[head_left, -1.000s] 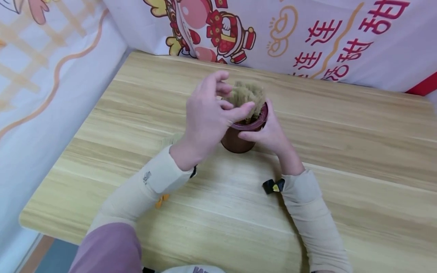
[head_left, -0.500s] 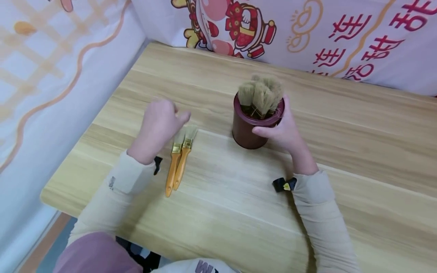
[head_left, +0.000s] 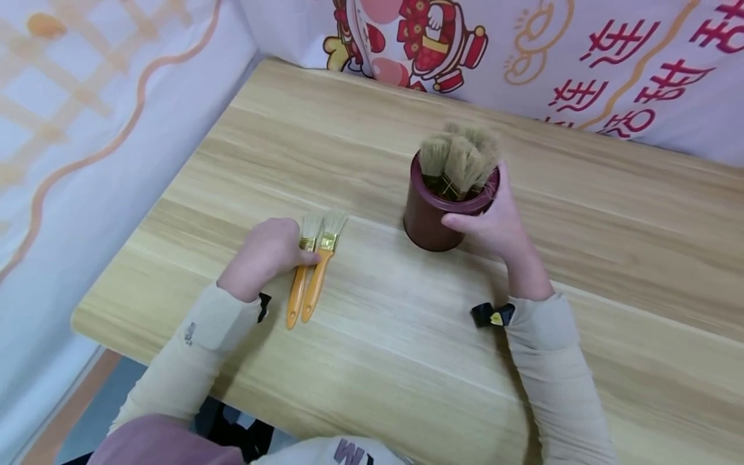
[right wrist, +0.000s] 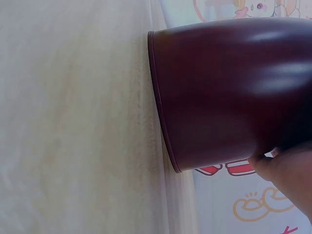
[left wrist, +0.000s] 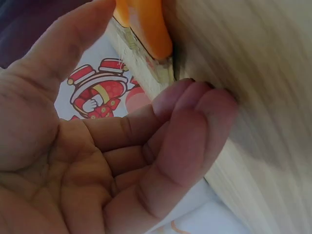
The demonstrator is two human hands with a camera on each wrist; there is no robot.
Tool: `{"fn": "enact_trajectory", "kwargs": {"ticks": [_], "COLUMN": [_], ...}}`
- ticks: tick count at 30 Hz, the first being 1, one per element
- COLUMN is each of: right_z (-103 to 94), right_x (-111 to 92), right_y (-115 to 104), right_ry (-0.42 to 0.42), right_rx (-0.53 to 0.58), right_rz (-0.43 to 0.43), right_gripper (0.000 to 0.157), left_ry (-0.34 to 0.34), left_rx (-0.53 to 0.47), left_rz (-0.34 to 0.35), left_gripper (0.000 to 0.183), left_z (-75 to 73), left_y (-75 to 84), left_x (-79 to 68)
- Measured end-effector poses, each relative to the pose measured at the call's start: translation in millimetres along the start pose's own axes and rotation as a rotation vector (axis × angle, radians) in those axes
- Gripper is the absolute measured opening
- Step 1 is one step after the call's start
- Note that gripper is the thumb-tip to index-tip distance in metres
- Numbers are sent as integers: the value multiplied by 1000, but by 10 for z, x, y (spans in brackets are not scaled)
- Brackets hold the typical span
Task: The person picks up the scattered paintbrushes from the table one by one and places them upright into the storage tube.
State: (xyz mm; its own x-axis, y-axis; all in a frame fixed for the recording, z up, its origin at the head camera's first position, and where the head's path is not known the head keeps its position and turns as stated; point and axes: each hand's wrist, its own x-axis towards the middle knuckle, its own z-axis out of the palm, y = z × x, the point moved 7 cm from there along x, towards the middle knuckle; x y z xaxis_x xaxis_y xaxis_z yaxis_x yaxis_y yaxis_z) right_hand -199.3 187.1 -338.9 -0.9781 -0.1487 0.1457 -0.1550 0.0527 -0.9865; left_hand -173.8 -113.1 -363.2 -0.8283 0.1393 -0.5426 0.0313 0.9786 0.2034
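Note:
Two flat paintbrushes with orange handles lie side by side on the table, a left brush [head_left: 295,298] and a right brush [head_left: 317,284]. My left hand [head_left: 264,253] is over the left brush, its thumb near the ferrules. In the left wrist view, loosely bent fingers [left wrist: 190,131] reach the tabletop beside an orange handle [left wrist: 151,29], with a gap between thumb and fingers. My right hand [head_left: 498,223] grips the upper side of a dark red cylindrical pot [head_left: 433,216], which holds several brushes [head_left: 462,158], bristles up. In the right wrist view the pot stands on the table.
The wooden table [head_left: 395,336] has its left edge near my left arm. Behind it hangs a white printed cloth [head_left: 494,39] with red lettering and cartoon figures. Another printed cloth [head_left: 104,161] hangs on the left.
My left hand has moved from the pot leftward and down to the two paintbrushes on the table. The right hand has kept hold of the pot. The head view has shifted.

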Motion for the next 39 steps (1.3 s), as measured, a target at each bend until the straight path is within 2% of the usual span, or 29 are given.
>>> {"fn": "enact_trajectory", "kwargs": {"ticks": [3, 11, 17, 21, 24, 29, 34, 39], "right_z": [-25, -23, -18, -26, -49, -55, -63, -61], "right_x": [-2, -1, 5, 3, -4, -10, -6, 1], "right_y": [-13, 0, -1, -10, -18, -7, -1, -1], "right_ry": [6, 14, 6, -2, 0, 0, -2, -5], "right_rx": [13, -35, -65, -67, -62, -62, -62, -66], "right_rz": [-9, 27, 54, 54, 44, 39, 26, 18], "right_gripper": [111, 109, 106, 107, 107, 106, 108, 109], "left_ry": [-16, 18, 14, 43, 91, 213, 264, 348], "left_rx": [-17, -22, -102, -138, -173, -235, -265, -275], "left_rz": [5, -7, -37, -40, -23, 8, -23, 16], "left_gripper": [37, 27, 26, 28, 31, 35, 14, 28], "left_z": [-2, 3, 31, 2, -66, -203, -273, -374], "left_y": [43, 49, 15, 26, 76, 131, 136, 169], "left_x": [3, 15, 41, 59, 72, 57, 42, 17]}}
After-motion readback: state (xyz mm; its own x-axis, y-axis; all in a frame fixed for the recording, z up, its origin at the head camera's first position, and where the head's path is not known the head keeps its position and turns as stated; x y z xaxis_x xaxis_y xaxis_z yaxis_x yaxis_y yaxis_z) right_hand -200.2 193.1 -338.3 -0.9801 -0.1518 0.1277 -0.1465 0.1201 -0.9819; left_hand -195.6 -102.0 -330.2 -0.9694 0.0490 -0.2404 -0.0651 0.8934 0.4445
